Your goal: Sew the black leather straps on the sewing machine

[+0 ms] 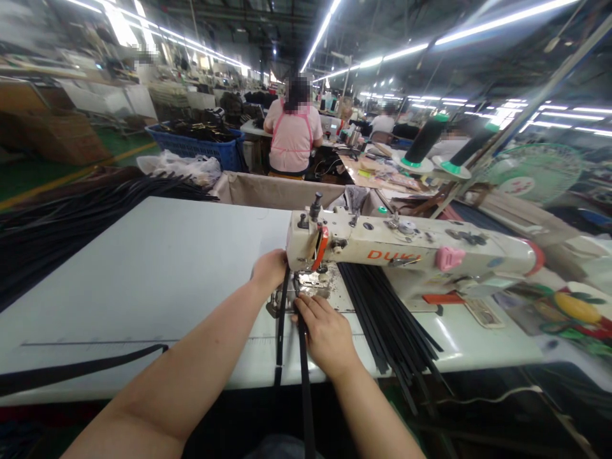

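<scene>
Just left of the sewing machine, the left hand is half hidden; I can't tell its grip. In front of the machine, a black strap sits in the loosely curled right hand. More straps lie under the machine's arm.

We held our bare left arm toward the sewing machine, left hand beside its left end, fingertips hidden behind it, right forearm angled inward, right hand palm down before it, fingers extended.
</scene>
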`<state>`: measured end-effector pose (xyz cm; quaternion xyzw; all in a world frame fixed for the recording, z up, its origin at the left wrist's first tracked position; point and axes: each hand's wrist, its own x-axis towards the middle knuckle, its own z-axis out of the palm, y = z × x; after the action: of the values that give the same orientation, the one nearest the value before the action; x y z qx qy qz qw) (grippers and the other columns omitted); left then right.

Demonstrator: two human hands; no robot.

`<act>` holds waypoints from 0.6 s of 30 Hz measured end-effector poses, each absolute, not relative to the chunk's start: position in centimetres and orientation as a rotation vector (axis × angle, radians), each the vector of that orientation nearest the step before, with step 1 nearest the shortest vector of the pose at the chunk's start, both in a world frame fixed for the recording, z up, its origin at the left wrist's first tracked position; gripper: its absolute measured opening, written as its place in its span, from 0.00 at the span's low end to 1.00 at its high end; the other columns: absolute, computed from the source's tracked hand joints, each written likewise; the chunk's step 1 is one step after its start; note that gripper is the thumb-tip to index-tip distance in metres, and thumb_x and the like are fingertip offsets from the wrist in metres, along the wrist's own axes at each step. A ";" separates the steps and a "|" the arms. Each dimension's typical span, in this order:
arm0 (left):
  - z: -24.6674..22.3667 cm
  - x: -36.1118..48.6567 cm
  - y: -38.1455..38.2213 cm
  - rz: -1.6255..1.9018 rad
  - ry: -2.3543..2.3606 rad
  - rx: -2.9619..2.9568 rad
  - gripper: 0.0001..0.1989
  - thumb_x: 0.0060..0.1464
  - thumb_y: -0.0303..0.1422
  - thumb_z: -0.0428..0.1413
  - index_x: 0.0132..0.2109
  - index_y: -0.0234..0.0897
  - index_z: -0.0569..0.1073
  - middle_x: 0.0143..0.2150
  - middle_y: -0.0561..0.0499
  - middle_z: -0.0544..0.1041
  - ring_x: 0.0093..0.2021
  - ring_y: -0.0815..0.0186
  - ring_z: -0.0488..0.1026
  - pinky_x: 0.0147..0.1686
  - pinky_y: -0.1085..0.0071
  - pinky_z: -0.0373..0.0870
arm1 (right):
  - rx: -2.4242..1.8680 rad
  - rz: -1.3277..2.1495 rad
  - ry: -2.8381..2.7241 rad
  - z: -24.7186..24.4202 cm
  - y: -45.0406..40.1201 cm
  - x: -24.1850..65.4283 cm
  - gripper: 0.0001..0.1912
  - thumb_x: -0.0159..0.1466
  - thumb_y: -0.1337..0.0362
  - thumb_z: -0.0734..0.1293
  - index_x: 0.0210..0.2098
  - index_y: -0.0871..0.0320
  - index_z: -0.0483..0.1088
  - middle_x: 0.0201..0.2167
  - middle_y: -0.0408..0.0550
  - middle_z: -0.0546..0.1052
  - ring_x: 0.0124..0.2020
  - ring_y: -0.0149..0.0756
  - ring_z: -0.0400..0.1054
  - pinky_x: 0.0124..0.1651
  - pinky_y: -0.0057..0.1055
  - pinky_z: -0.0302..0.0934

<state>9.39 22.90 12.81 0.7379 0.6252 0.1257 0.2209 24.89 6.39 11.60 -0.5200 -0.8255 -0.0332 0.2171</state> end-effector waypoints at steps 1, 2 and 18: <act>12.9 9.4 22.9 0.342 1.732 2.046 0.15 0.63 0.38 0.54 0.47 0.36 0.83 0.51 0.34 0.84 0.55 0.45 0.81 0.51 0.61 0.74 | -1.435 -0.095 -2.285 11.6 6.4 24.9 0.19 0.73 0.65 0.66 0.61 0.60 0.74 0.62 0.55 0.79 0.59 0.49 0.72 0.59 0.44 0.73; 13.0 9.4 22.9 0.339 1.736 2.050 0.16 0.63 0.38 0.54 0.47 0.36 0.83 0.51 0.34 0.84 0.54 0.44 0.81 0.50 0.61 0.74 | -1.430 -0.099 -2.283 11.6 6.4 24.9 0.19 0.73 0.65 0.66 0.61 0.60 0.74 0.62 0.55 0.79 0.59 0.49 0.72 0.59 0.45 0.74; 12.4 9.3 22.8 0.323 1.738 2.097 0.16 0.64 0.36 0.53 0.47 0.38 0.85 0.48 0.36 0.85 0.51 0.47 0.82 0.47 0.64 0.74 | -1.411 -0.114 -2.307 12.3 5.8 25.0 0.13 0.74 0.68 0.64 0.55 0.56 0.77 0.52 0.54 0.83 0.54 0.45 0.74 0.53 0.39 0.74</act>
<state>9.33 22.78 12.36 0.7493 0.6213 0.1153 0.1981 24.99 5.80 12.29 -0.5089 -0.8324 -0.0413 0.2158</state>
